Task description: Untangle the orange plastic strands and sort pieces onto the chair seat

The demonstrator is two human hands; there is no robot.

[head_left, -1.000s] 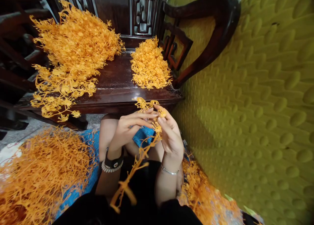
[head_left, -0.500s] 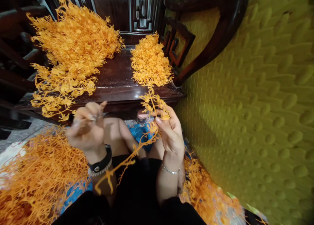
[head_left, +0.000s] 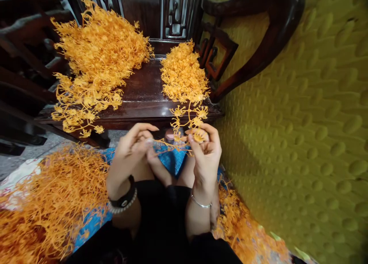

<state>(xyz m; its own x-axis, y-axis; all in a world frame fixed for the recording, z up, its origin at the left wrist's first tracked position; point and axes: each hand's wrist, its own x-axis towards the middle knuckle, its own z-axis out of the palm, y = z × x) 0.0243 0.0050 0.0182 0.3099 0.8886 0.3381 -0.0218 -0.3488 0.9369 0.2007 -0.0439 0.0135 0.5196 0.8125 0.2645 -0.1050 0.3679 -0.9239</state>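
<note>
My right hand (head_left: 205,150) pinches a branched orange plastic-looking stem with flower-like spidery tips (head_left: 188,116). The tips stick up past its fingers toward the seat edge. A thinner orange stem (head_left: 166,143) stretches sideways between both hands. My left hand (head_left: 129,150), slightly blurred, has thumb and fingers closed on the left end of that thin stem. Whether the thin stem is joined to the tipped piece is hidden by the right fingers. Both hands are above my lap, just in front of the dark wooden seat (head_left: 143,89).
On the seat lie a large heap of orange tipped pieces (head_left: 100,53) and a smaller pile (head_left: 185,74). Loose orange stems (head_left: 69,183) cover the floor at left; more orange pieces (head_left: 238,221) lie at right. A curved armrest (head_left: 273,33) and yellow padded wall (head_left: 310,122) bound the right.
My left hand has moved right, toward the right hand, and closed on the thin stem. That stem, earlier hanging down to the lower left, now runs between both hands.
</note>
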